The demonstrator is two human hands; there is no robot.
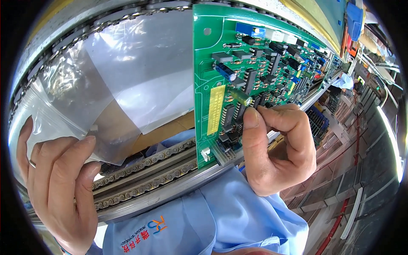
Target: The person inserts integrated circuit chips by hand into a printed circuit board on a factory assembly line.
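Note:
A large green circuit board (204, 55) crowded with components stands on the chain conveyor right of centre. Over its near part, my right hand (280, 148) is closed in a pinch, thumb and index fingertips at the board among the black chips. Whatever sits between those tips is too small and covered to name. Close by are a yellow-green cylindrical capacitor (241, 97), a blue capacitor (225, 71) and a yellow slotted strip (216, 109). On the left, my left hand (63, 178) has bent, parted fingers against a clear plastic bag (55, 114); no grip on it is visible.
Roller chains (157, 182) and a metal rail (140, 204) run along the near side, close to my blue shirt (187, 225). Another chain (114, 19) borders the far side. Brown cardboard (170, 129) lies beneath the bags. More boards and people appear down the line.

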